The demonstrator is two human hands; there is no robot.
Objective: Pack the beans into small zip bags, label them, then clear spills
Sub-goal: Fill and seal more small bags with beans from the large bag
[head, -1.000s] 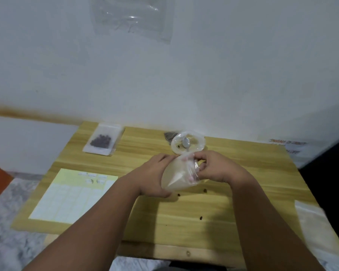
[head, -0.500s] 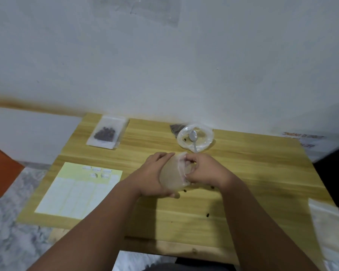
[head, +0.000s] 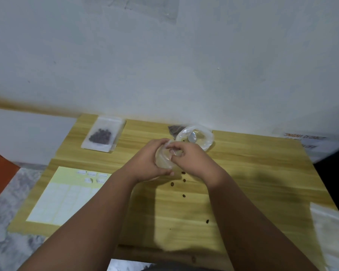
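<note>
Hands (head: 145,163) grip bag (head: 162,160) over table (head: 262,182) against wall (head: 164,65).

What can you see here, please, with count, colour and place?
table: one, light wood, by white wall
filled zip bag: one, clear with dark beans, far left
label sheet: one, yellow with white labels, near left
open plastic bag: one, clear, far centre
spoon: one, silvery, inside that bag
loose beans: at least five, dark brown, table centre
plastic bags: count unclear, clear, right edge
small zip bag: one, clear, in both hands
left hand: grips it
right hand: pinches its top
</note>
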